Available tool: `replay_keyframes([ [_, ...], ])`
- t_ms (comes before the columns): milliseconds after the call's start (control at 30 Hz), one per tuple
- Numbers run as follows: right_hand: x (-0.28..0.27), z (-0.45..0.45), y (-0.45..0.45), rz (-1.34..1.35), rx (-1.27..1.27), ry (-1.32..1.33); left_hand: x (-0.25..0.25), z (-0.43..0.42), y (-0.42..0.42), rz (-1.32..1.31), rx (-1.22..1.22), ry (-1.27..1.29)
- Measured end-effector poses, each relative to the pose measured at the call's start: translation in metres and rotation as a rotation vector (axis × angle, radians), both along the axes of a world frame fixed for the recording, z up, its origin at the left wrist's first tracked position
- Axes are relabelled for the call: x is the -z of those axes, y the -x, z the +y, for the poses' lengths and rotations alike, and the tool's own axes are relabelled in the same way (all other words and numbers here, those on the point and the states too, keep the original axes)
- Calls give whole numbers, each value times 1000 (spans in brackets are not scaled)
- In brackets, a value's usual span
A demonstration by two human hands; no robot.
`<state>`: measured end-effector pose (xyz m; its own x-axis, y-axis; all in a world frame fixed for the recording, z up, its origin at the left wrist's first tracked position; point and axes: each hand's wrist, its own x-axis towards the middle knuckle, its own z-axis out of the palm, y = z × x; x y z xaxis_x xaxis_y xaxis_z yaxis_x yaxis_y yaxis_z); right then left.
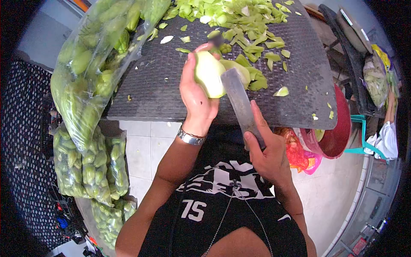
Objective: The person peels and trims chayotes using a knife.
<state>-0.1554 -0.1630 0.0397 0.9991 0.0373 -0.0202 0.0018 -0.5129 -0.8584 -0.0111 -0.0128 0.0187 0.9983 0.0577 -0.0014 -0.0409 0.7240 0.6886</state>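
Note:
My left hand [196, 95] is wrapped around a pale peeled chayote [207, 75] above the dark woven-pattern table [154, 90]. In my right hand [269, 156] is a broad-bladed knife [239, 100], held by its handle end with a finger along the blade. The blade slants up to the left, its tip close to the chayote's right side. Behind the tip lies another pale green piece [240, 73], partly hidden by the blade. Green peelings [257, 79] lie just beyond it.
A heap of peelings [231, 15] covers the table's far side. A large clear bag of chayotes [85, 64] hangs over the left edge. More filled bags [92, 167] stand on the floor at left. A red tub [338, 124] and a teal stool [361, 132] stand at right.

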Motion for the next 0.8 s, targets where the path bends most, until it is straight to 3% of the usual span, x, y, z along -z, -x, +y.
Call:
replay_keyframes([
  [300, 4, -4, -4, -159, -62, 78, 0, 4, 3, 33, 147, -8],
  [800, 7, -5, -4, 157, -23, -203, 3, 3, -1, 67, 144, -24],
])
